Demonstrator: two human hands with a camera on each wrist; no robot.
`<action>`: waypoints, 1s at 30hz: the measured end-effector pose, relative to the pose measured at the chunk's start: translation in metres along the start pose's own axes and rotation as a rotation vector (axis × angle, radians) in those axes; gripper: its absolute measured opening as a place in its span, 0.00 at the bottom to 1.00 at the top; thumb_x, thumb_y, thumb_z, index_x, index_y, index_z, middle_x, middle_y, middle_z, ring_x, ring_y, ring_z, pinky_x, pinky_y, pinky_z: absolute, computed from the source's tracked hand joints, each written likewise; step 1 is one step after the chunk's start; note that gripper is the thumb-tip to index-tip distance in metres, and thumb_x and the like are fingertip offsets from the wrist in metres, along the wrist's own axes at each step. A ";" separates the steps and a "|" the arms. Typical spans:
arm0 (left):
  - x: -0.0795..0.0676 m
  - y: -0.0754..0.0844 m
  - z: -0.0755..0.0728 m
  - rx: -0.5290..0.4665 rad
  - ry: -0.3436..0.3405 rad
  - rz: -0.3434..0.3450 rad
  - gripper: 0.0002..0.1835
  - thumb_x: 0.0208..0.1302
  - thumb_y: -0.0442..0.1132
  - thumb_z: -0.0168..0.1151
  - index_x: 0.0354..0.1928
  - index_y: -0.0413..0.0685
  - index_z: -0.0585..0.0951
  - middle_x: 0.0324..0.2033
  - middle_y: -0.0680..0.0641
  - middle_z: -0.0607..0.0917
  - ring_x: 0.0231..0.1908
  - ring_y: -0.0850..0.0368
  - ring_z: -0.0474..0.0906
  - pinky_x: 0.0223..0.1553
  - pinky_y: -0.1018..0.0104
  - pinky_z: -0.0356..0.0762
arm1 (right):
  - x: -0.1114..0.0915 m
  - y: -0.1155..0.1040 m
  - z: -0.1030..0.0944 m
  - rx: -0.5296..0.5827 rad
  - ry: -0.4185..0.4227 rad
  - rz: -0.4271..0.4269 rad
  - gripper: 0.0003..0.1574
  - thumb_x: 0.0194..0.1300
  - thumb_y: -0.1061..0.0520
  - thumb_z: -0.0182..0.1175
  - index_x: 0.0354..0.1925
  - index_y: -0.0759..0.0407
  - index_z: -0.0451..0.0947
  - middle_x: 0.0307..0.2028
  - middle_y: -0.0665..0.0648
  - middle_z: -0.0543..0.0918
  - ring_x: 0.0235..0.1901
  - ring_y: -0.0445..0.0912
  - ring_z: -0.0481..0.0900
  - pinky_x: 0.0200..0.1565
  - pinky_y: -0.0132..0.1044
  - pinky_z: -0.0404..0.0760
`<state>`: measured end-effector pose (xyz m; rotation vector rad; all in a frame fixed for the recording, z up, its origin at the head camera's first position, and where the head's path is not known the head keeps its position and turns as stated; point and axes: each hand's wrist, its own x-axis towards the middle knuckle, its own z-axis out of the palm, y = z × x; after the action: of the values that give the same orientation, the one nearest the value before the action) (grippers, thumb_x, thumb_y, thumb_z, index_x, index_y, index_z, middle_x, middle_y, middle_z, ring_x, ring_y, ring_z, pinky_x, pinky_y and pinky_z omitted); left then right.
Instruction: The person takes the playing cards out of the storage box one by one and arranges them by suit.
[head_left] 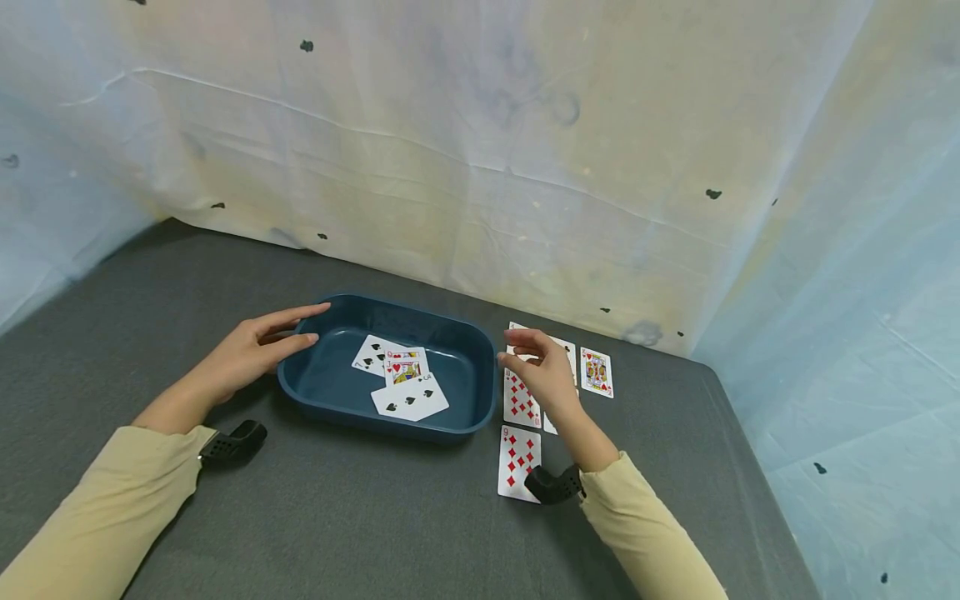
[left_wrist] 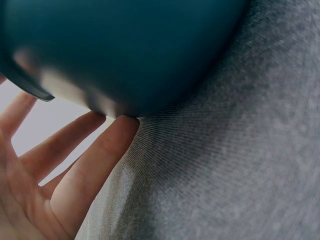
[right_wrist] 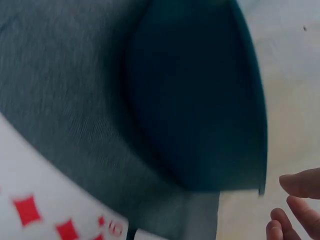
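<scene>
Fingers of the left hand lie nearly straight against the left end of a blue tray, with the thumb reaching over the rim and other fingertips touching the outer wall; how firmly they press cannot be told. At the opposite end, the right hand holds nothing, its fingers loosely bent and the thumb tip close by the rim; the right wrist view shows a gap there. Between the hands, the tray sits flat on the grey table with three overlapping cards inside: an upper spade card, a red-marked court card and a lower spade card. Just beyond the right wall, more cards lie face up on the table, some partly hidden by the right hand; two diamond cards stand in one column, and another court card is at the far right. The step in hand looks like handling or steadying the tray itself rather than any card. A two-handed move of it would call for the right fingers to meet the rim, level with the left, so the cards inside do not slide.
</scene>
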<state>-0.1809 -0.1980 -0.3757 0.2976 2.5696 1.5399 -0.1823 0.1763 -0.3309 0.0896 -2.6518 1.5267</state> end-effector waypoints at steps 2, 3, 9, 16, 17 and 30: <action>0.000 0.000 0.000 0.003 0.000 0.001 0.31 0.71 0.53 0.53 0.73 0.59 0.61 0.68 0.39 0.63 0.46 0.47 0.69 0.34 0.65 0.72 | -0.001 -0.006 0.004 0.003 -0.018 -0.020 0.22 0.59 0.61 0.66 0.53 0.62 0.78 0.51 0.61 0.81 0.52 0.54 0.76 0.55 0.47 0.72; 0.000 -0.001 0.000 0.004 0.000 0.001 0.31 0.71 0.53 0.53 0.73 0.59 0.61 0.68 0.38 0.63 0.47 0.47 0.68 0.34 0.65 0.72 | -0.002 -0.009 0.006 0.004 -0.026 -0.026 0.22 0.59 0.60 0.66 0.53 0.62 0.78 0.51 0.60 0.81 0.52 0.53 0.76 0.55 0.47 0.72; 0.000 -0.001 0.000 0.004 0.001 -0.004 0.31 0.70 0.53 0.53 0.73 0.59 0.61 0.69 0.38 0.61 0.50 0.45 0.68 0.36 0.64 0.71 | -0.001 -0.026 0.021 -0.011 -0.072 -0.055 0.22 0.59 0.60 0.66 0.53 0.59 0.79 0.51 0.58 0.82 0.51 0.51 0.76 0.54 0.46 0.71; -0.001 0.001 -0.001 -0.001 0.000 0.000 0.31 0.70 0.53 0.53 0.72 0.60 0.61 0.70 0.38 0.60 0.52 0.44 0.69 0.39 0.63 0.72 | 0.000 -0.038 0.043 -0.015 -0.104 -0.072 0.22 0.58 0.62 0.66 0.52 0.61 0.79 0.51 0.61 0.81 0.51 0.53 0.76 0.49 0.41 0.73; -0.001 0.001 -0.001 -0.002 -0.002 0.001 0.31 0.70 0.53 0.53 0.72 0.60 0.61 0.70 0.38 0.60 0.53 0.44 0.69 0.39 0.62 0.72 | 0.000 -0.039 0.046 -0.013 -0.112 -0.073 0.22 0.58 0.61 0.66 0.52 0.61 0.79 0.52 0.61 0.80 0.51 0.53 0.76 0.49 0.41 0.73; -0.001 0.000 0.000 -0.012 -0.010 -0.004 0.31 0.70 0.53 0.54 0.72 0.60 0.61 0.71 0.38 0.59 0.56 0.42 0.69 0.42 0.61 0.72 | 0.000 -0.037 0.085 -0.165 -0.231 -0.036 0.24 0.59 0.56 0.67 0.54 0.58 0.79 0.56 0.62 0.73 0.53 0.55 0.76 0.50 0.48 0.76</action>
<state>-0.1799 -0.1983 -0.3751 0.2984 2.5508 1.5481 -0.1827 0.0839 -0.3419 0.3202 -2.9243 1.3547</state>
